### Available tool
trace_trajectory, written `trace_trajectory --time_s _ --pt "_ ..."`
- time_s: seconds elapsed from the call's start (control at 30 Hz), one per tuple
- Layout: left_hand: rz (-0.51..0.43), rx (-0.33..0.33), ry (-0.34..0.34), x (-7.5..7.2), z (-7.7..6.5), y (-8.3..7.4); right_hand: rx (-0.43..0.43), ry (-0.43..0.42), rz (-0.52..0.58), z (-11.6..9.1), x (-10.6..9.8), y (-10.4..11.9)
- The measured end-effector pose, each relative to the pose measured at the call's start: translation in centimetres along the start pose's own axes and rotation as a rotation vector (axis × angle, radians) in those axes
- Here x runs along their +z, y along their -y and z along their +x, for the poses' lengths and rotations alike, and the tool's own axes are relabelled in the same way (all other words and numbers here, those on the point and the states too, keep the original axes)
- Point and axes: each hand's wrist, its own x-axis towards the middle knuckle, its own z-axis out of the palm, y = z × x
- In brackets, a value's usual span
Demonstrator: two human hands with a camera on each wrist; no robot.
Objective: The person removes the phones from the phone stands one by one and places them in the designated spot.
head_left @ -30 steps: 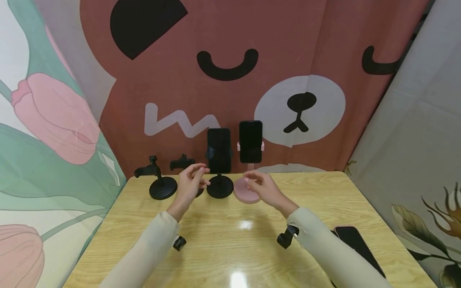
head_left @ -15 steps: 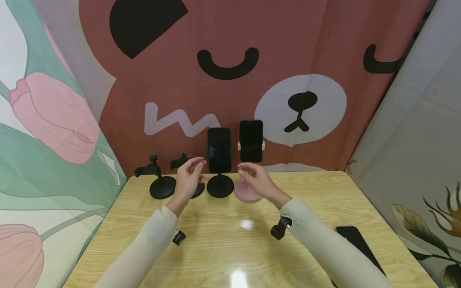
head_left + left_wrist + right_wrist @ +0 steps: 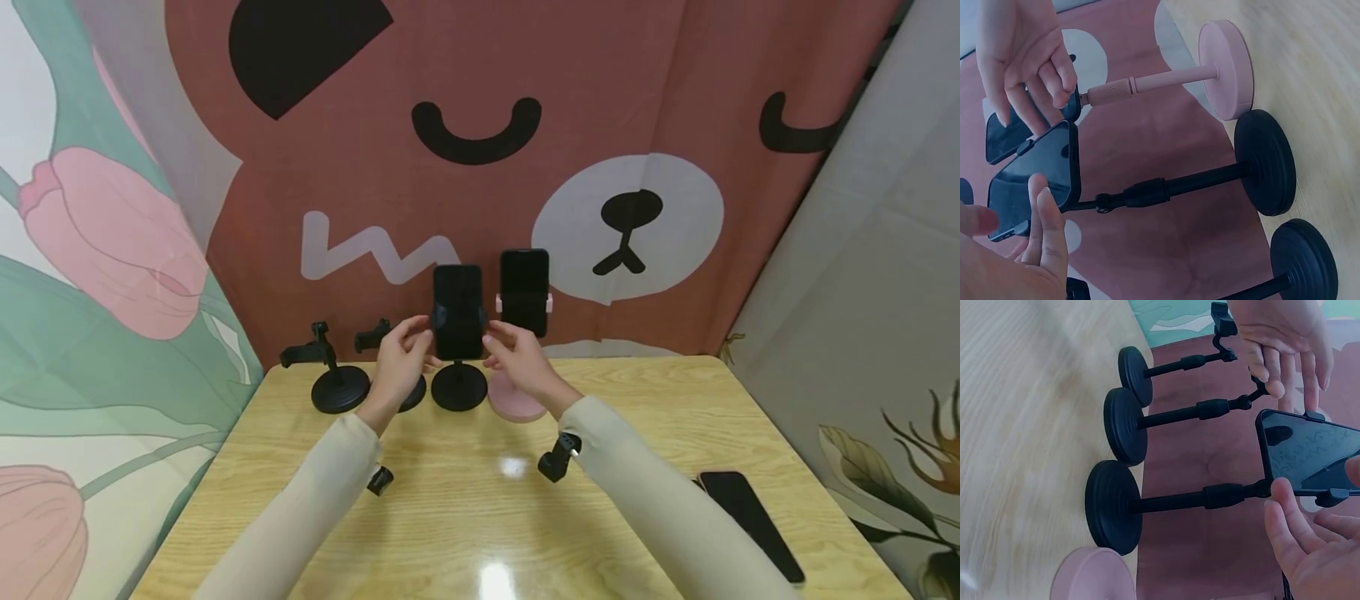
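Observation:
A dark smartphone [image 3: 458,312] stands upright in the clamp of a black phone stand [image 3: 459,387]. My left hand [image 3: 401,362] is at the phone's left side with fingers extended and loosely bent. On the other side is my right hand [image 3: 521,362], its fingertips close to the phone's edge. In the wrist views, fingers of both hands flank the phone near the clamp's side arms [image 3: 1333,497]. Whether the fingertips touch it I cannot tell. Just right of it, a second phone [image 3: 524,287] sits in a pink stand [image 3: 514,402], partly covered by my right hand.
Two black phone stands with no phone in them, one at the far left [image 3: 340,389] and one behind my left hand [image 3: 371,339], stand along the back of the wooden table [image 3: 465,483]. Another phone [image 3: 750,521] lies at the right. A patterned curtain [image 3: 360,175] hangs behind.
Both hands have moved in toward the phone in the black stand. My right hand has shifted left and up, my left slightly right and up. The stands have stayed put.

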Motion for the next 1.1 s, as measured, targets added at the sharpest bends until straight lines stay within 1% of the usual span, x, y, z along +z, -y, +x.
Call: trace_trajectory --time_s 0.23,0.43,0.53,0.77,0.9,1.1 --pt "0.0 -0.044 -0.011 0.4 1.0 0.1 0.035 -0.014 0.063 1.2 0.5 0.4" --pt "0.028 -0.088 0.013 0.7 1.7 -0.3 0.074 -0.023 0.094 1.8 0.6 0.7" --pt "0.046 -0.098 0.016 0.8 1.9 -0.3 0.088 -0.016 0.095 1.9 0.7 0.8" --pt "0.063 -0.088 0.03 0.9 2.4 -0.3 0.087 -0.003 0.11 2.4 0.8 1.1" --pt "0.086 -0.083 0.026 0.9 2.7 -0.2 0.082 0.011 0.128 2.6 0.8 1.1" --pt "0.122 -0.083 0.024 1.0 2.7 -0.1 0.095 -0.03 0.149 2.5 1.1 1.1"
